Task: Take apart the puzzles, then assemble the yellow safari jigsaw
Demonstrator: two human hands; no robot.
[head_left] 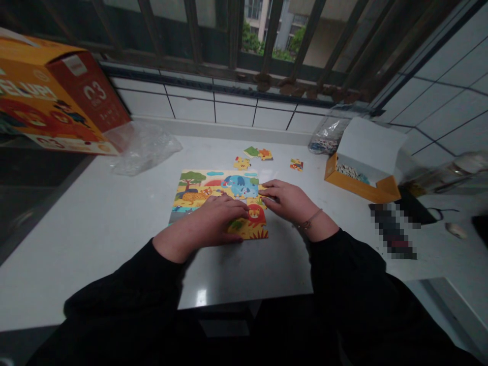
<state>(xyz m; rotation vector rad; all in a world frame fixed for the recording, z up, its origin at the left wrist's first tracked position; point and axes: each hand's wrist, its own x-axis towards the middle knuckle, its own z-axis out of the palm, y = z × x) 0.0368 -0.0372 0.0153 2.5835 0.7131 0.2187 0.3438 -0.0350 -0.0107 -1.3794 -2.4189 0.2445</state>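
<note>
A colourful animal jigsaw puzzle (198,190) lies flat on the white counter (95,239) in front of me. My left hand (208,223) rests palm down on its lower middle, fingers stretched towards a lion picture (256,216). My right hand (287,201) lies at the puzzle's right edge, its fingers flat and pressing on the pieces there. Three loose puzzle pieces lie beyond the puzzle: one yellow (241,163), one green and orange (259,152), one further right (296,164).
A big orange and red puzzle box (49,101) stands at the back left beside a crumpled clear plastic bag (143,147). An open small orange box (362,173) with pieces sits at the right, another bag (328,134) behind it. Tiled wall and barred window close the back.
</note>
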